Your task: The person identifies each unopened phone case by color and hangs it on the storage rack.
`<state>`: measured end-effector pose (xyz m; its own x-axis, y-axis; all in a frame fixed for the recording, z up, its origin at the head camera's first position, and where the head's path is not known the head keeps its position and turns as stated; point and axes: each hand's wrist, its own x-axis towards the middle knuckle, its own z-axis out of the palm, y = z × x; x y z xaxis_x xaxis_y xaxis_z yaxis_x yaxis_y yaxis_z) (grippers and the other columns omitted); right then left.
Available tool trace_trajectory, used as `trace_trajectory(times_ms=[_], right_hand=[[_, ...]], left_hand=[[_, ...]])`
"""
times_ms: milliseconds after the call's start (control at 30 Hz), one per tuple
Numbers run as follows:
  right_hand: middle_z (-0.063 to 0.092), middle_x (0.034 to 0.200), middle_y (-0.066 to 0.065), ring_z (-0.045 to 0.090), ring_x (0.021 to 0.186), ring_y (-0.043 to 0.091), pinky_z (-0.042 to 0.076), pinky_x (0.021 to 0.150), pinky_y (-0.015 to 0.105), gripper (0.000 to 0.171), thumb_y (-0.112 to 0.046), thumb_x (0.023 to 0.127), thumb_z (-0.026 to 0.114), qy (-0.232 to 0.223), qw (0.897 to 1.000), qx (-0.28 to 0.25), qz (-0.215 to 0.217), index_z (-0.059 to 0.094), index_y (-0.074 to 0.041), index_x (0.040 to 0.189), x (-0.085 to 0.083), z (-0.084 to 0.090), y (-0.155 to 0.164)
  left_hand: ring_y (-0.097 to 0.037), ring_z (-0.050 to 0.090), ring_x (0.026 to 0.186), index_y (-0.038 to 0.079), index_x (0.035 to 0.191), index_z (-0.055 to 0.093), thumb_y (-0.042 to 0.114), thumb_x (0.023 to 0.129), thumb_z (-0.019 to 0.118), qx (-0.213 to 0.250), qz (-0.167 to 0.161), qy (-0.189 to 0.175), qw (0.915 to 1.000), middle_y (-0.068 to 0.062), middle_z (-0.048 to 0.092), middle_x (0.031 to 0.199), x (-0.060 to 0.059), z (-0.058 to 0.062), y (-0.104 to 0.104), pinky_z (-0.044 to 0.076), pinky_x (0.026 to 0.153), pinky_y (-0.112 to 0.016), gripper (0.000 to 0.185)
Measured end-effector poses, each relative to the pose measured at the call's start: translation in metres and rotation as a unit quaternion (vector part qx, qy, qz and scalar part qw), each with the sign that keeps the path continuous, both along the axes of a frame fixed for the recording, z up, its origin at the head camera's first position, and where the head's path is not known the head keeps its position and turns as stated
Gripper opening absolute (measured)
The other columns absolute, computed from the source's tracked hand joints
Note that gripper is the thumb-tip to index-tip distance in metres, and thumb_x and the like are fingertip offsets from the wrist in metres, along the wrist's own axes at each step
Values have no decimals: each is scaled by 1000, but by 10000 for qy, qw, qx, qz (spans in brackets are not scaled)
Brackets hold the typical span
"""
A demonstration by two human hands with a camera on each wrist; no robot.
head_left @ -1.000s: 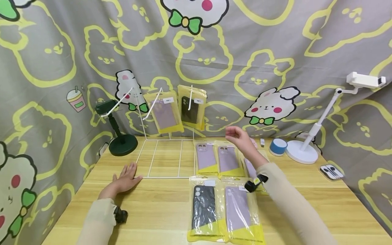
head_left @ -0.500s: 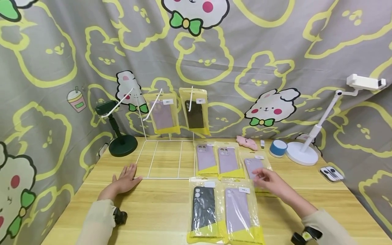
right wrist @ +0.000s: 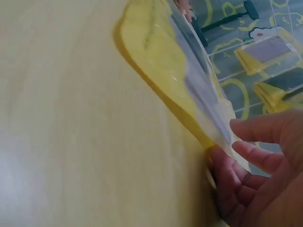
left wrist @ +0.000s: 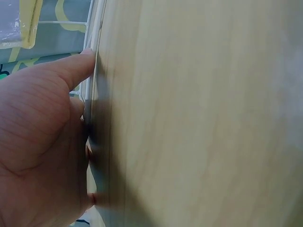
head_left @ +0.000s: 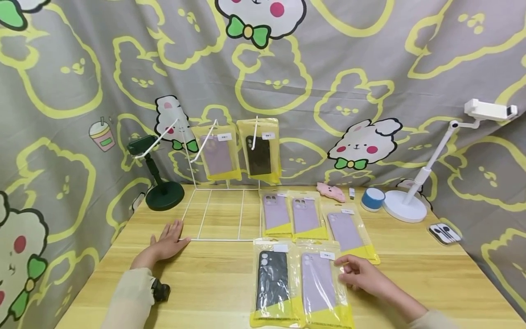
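Note:
My left hand point(head_left: 166, 242) lies with fingers spread at the front left corner of a white wire rack point(head_left: 218, 240). In the left wrist view its thumb point(left wrist: 75, 68) presses along the rack's front wire. My right hand point(head_left: 363, 274) is at the right edge of a bagged purple phone case point(head_left: 318, 283), its fingertips touching the bag's edge and its thumb and index finger apart. Left of that bag lies a bagged black phone case point(head_left: 272, 281). A bagged purple case point(head_left: 218, 155) and a bagged black case point(head_left: 259, 157) hang from the rack's hooks.
Behind the front bags lie more bagged purple cases point(head_left: 346, 232). Further back are a pink bear-shaped item point(head_left: 331, 192), a blue-and-white round item point(head_left: 373, 199) and a white lamp-like stand point(head_left: 404, 204). Boxed earphones point(head_left: 445, 233) lie at right, a green stand point(head_left: 165, 195) at left.
My right hand has come down from near the hanging bags, past the right-hand purple case, to the front purple one. The hanging bags swing slightly. My left hand stays put.

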<state>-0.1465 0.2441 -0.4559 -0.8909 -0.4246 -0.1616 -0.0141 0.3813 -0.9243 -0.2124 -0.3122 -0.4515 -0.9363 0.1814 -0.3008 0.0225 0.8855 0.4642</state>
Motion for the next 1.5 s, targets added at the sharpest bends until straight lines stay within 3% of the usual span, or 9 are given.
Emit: trace_trajectory(times_ms=[200, 433, 633, 900, 1033, 1200, 1333, 1500], right_hand=[[47, 71, 2, 45, 52, 5, 41, 46, 21, 29, -2, 83, 66, 276, 9991, 111, -295, 59, 10, 109, 1, -4, -10], [51, 71, 0, 48, 58, 6, 44, 51, 21, 24, -3, 87, 61, 279, 9989, -71, -368, 59, 9, 107, -2, 4, -7], [64, 88, -3, 58, 71, 4, 50, 64, 22, 25, -3, 91, 57, 970, 9916, -559, -655, 55, 15, 108, -4, 29, -3], [63, 97, -13, 60, 88, 0, 50, 74, 17, 19, -3, 93, 57, 1659, 9755, -976, -1067, 58, 11, 105, -14, 70, -15], [64, 96, -12, 58, 83, 0, 49, 70, 16, 12, 1, 91, 58, 2052, 9622, -1525, -935, 62, 5, 102, -26, 86, -39], [65, 98, -5, 59, 82, 2, 50, 70, 17, 12, 7, 88, 59, 2334, 9449, -2258, -411, 65, 3, 98, -41, 101, -91], [65, 99, 0, 60, 83, 5, 51, 74, 19, 14, 7, 87, 59, 2161, 9431, -2521, -146, 63, 8, 101, -48, 118, -141], [65, 99, 10, 57, 74, 7, 48, 68, 19, 19, 4, 88, 60, 2077, 9467, -2460, 83, 60, 12, 105, -56, 140, -192]], left_hand=[[-47, -15, 138, -6, 149, 1, 44, 100, 40, 47, 39, 4, 10000, -28, -7, 153, 1, 2, 2, -18, 95, -71, 80], [-47, -15, 138, -6, 149, 2, 44, 99, 41, 27, 61, 10, 10000, -28, -6, 153, 1, 1, 2, -18, 95, -71, 81], [-47, -14, 138, -6, 149, 2, 44, 100, 41, -9, 42, 23, 10000, -28, -6, 153, 0, 1, 3, -17, 95, -71, 80], [-47, -14, 138, -6, 149, 2, 44, 99, 41, -6, 46, 25, 10000, -28, -6, 153, 1, 3, 4, -17, 95, -71, 81], [-48, -14, 138, -7, 148, 2, 45, 99, 42, 22, 65, 10, 10000, -29, -6, 153, 2, 3, 3, -18, 95, -71, 81], [-48, -14, 138, -7, 148, 2, 45, 99, 41, 24, 61, -3, 10000, -29, -6, 153, 2, 3, -1, -18, 95, -71, 82], [-48, -14, 138, -7, 148, 2, 45, 99, 41, 23, 34, 31, 10000, -29, -6, 153, 1, 2, -4, -18, 94, -71, 82], [-48, -14, 138, -6, 149, 2, 46, 99, 41, 46, -49, 87, 9999, -29, -6, 153, 0, -1, -1, -17, 95, -72, 82]])
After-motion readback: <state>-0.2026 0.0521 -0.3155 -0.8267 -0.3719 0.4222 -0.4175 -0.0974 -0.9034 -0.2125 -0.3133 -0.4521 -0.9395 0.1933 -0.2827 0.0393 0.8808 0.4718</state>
